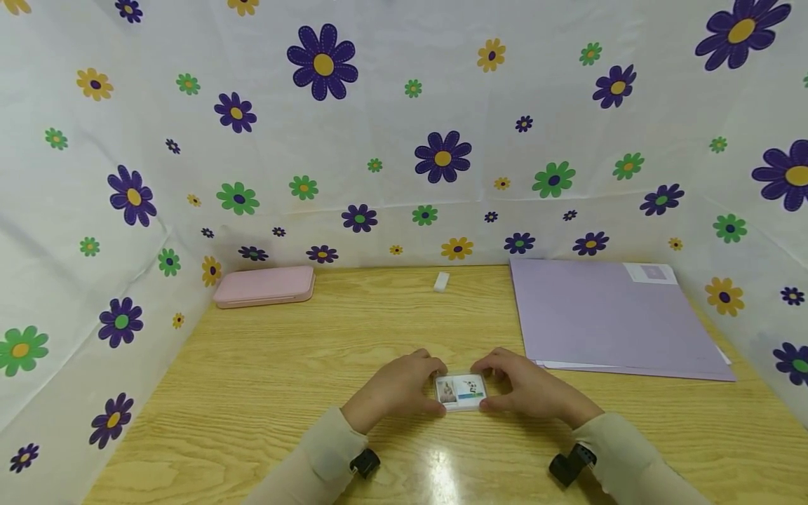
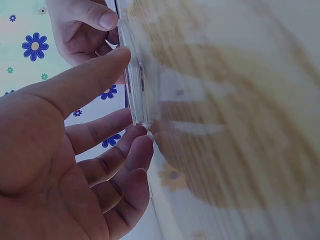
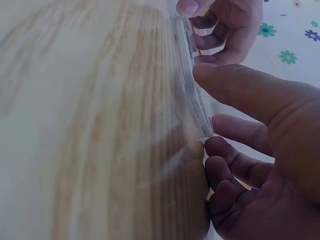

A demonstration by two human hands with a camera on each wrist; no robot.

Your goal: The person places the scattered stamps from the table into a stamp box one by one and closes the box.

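A small flat clear plastic case (image 1: 459, 393) lies on the wooden table in front of me, with printed pictures on its top, one of them a panda-like figure. At its left end my left hand (image 1: 400, 388) grips it, thumb on the near corner and fingers at the far one. My right hand (image 1: 529, 387) holds the right end the same way. From the left wrist, the case (image 2: 136, 82) appears edge-on between thumb and fingertips, low over the shiny tabletop. The right wrist view shows the case edge (image 3: 190, 80) likewise between thumb and curled fingers.
A pink pencil case (image 1: 265, 286) lies at the back left. A small white block (image 1: 441, 282) sits near the back edge. Large purple folders (image 1: 612, 319) with a white label lie at the right. A flower-printed cloth (image 1: 379, 126) encloses the back and sides.
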